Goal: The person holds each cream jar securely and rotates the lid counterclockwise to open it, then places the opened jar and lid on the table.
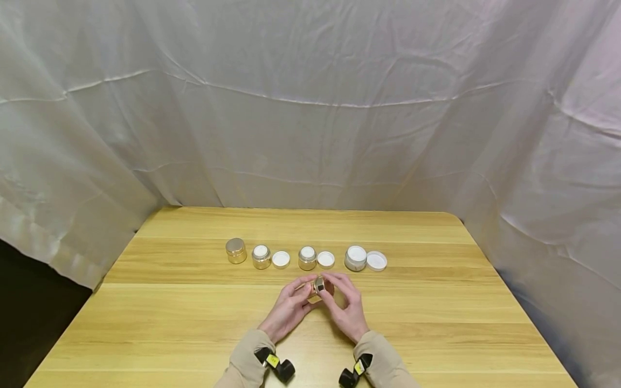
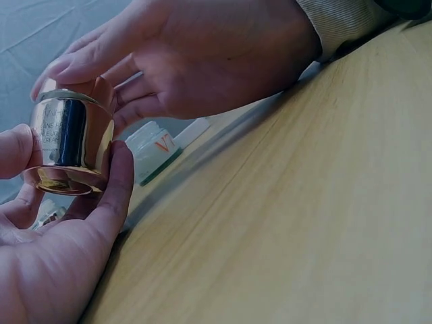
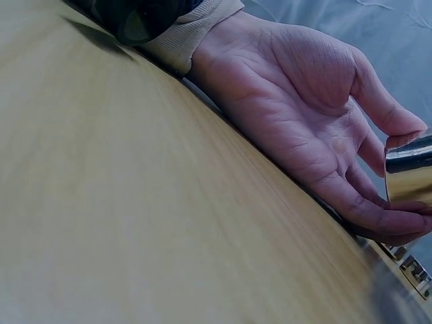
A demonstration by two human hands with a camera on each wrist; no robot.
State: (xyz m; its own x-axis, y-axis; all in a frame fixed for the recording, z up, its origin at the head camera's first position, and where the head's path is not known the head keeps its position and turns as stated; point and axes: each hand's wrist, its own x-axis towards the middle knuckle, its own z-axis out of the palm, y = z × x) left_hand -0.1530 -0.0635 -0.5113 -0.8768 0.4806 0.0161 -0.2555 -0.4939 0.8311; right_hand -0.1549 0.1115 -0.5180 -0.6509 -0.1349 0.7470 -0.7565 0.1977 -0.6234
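Note:
Between both hands, lifted above the table, is a shiny gold cream jar [image 2: 71,135] with a label printed on its side. My left hand [image 1: 285,317] grips the jar's body, thumb on one side and fingers round the other. My right hand [image 1: 350,313] holds the jar's gold lid [image 2: 101,90] from the other side, its thumb and fingers bent over it. The lid sits on the jar; how tightly I cannot tell. In the right wrist view the left hand [image 3: 297,108] shows, and the jar is cut off at the frame's edge.
Behind the hands stands a row on the wooden table [image 1: 170,323]: a closed gold jar [image 1: 236,252], two open gold jars [image 1: 261,260] [image 1: 307,261] and an open frosted jar [image 1: 356,260]. White-faced lids [image 1: 281,260] [image 1: 326,260] [image 1: 377,261] lie beside the open ones. Grey curtains [image 1: 310,134] surround the table.

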